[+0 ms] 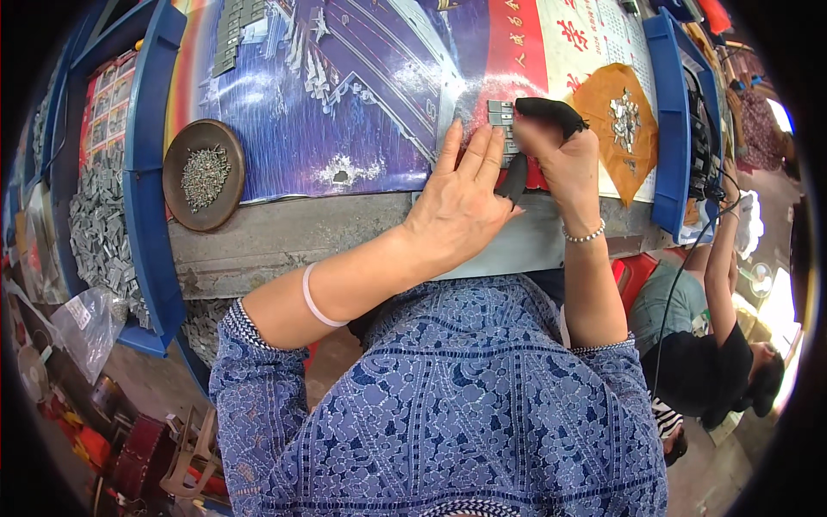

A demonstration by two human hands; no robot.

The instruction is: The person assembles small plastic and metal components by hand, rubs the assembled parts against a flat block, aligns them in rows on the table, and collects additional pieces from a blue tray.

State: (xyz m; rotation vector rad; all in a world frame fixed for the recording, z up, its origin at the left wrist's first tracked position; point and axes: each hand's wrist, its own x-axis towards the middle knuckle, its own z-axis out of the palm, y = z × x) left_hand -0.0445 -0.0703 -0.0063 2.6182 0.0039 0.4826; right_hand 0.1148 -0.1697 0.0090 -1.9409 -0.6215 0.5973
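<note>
Left hand (461,202) lies flat, fingers together, steadying the grey metal pieces (502,121); right hand (564,151), fingers pinched on one, should seat it squarely beside them.

Open poster surface (345,112) lay at eleven o'clock from the left hand (461,202), free for passage. At nine o'clock a round brown dish (204,175) of small metal pieces blocked the edge. At two o'clock the right hand (564,155) met an orange sheet (616,129), then a blue bin wall (668,121).
</note>
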